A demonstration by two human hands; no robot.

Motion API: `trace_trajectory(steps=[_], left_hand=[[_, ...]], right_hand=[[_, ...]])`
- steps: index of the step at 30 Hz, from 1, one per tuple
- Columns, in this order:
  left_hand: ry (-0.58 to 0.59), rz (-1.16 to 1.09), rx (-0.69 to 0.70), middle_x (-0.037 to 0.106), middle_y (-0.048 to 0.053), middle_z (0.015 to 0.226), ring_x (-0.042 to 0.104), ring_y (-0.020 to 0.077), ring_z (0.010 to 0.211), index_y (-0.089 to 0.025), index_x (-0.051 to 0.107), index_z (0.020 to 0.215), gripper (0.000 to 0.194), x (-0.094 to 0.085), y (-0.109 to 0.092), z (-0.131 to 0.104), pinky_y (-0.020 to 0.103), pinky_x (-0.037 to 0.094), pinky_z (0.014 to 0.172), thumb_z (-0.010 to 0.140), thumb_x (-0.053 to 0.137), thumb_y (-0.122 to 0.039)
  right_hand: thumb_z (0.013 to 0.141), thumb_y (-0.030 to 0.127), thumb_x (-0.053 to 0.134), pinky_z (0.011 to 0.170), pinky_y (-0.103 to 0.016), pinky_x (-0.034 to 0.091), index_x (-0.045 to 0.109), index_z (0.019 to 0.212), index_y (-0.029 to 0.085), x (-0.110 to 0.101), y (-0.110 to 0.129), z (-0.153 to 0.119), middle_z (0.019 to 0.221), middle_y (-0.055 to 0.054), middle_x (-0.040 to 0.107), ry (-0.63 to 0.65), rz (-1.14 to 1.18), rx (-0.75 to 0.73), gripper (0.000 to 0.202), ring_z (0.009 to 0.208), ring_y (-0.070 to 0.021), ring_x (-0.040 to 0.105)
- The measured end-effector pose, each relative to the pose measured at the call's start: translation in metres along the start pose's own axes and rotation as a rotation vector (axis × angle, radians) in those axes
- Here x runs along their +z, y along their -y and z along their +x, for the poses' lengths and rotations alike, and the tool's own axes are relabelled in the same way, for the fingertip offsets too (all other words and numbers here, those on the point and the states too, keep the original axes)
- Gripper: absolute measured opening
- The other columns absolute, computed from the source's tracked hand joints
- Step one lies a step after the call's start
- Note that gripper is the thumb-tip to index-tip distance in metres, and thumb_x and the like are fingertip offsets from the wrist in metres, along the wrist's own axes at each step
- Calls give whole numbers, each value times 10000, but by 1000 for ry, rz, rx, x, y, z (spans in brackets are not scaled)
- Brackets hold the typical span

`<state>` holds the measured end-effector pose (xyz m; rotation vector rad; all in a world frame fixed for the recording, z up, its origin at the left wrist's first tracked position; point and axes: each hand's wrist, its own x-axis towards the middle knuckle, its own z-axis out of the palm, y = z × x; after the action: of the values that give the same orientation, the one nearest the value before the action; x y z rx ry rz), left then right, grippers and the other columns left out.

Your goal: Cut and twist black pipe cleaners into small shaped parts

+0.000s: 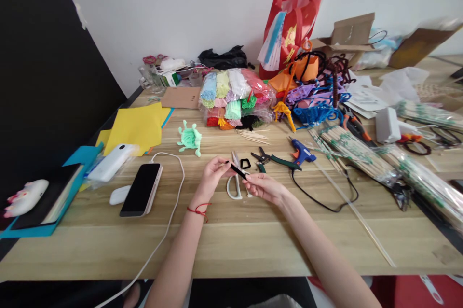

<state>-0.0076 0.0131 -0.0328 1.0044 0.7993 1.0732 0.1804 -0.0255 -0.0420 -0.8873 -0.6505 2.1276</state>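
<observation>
Wood-grain table (253,245) before us, our forearms angled inward, our left hand (213,173) and right hand (265,187) raised near the white-handled scissors (237,177), fingertips pinching a black strip (238,170).

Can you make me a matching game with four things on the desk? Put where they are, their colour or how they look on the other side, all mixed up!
Things:
1. Bag
2. Glue gun
3. Black strip
4. Phone

Clues:
A. screen dark, facing up
B. held by the left hand and the right hand
C. red, standing upright
D. blue and orange

Right pairs: 1-C, 2-D, 3-B, 4-A
</observation>
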Motion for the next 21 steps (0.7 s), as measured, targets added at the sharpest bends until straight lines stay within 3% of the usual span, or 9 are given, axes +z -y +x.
trace_trajectory(steps=[21], left_hand=[[-33,1,9,688,27,796,668,152,684,-139,596,800,223,6,-4,-1,332,557,739,691,720,-289]], right_hand=[[625,292,792,409,-140,327,705,719,102,3,0,0,546,1,602,-48,-82,-97,229,432,-25,472]])
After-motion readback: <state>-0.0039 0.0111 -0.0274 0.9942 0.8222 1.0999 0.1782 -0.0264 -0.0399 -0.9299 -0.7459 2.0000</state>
